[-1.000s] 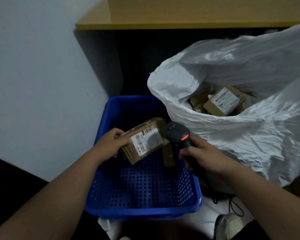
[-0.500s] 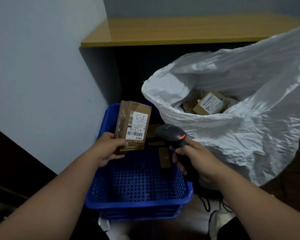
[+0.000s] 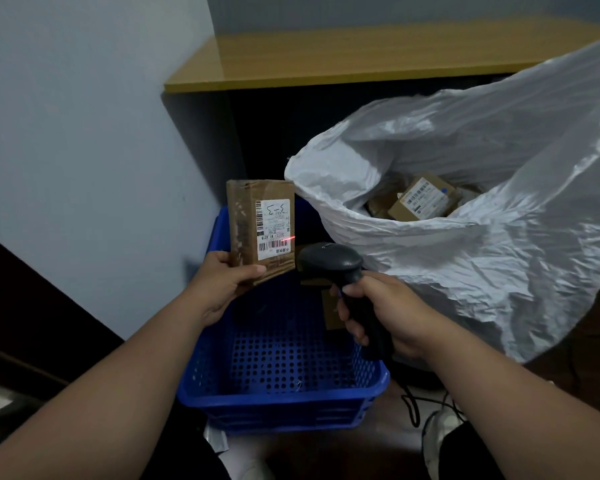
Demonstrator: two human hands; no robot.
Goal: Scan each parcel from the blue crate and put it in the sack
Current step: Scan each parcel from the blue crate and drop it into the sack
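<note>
Raised since before, left hand [image 3: 227, 282] grips parcel [image 3: 257, 230]; right hand [image 3: 387, 310] grips scanner [image 3: 329, 263], beam now on label.

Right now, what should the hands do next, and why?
Probably shift the scanner slightly left. Its red line only touches the right edge of the barcode on the parcel that the left hand holds upright. The right hand grips the scanner, so a tiny turn should do.

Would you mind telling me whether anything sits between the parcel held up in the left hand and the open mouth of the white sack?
Nothing visible does. The brown cardboard parcel is held just left of the white plastic sack, whose rim facing it is open. The black handheld scanner sits lower, below that path.
</note>
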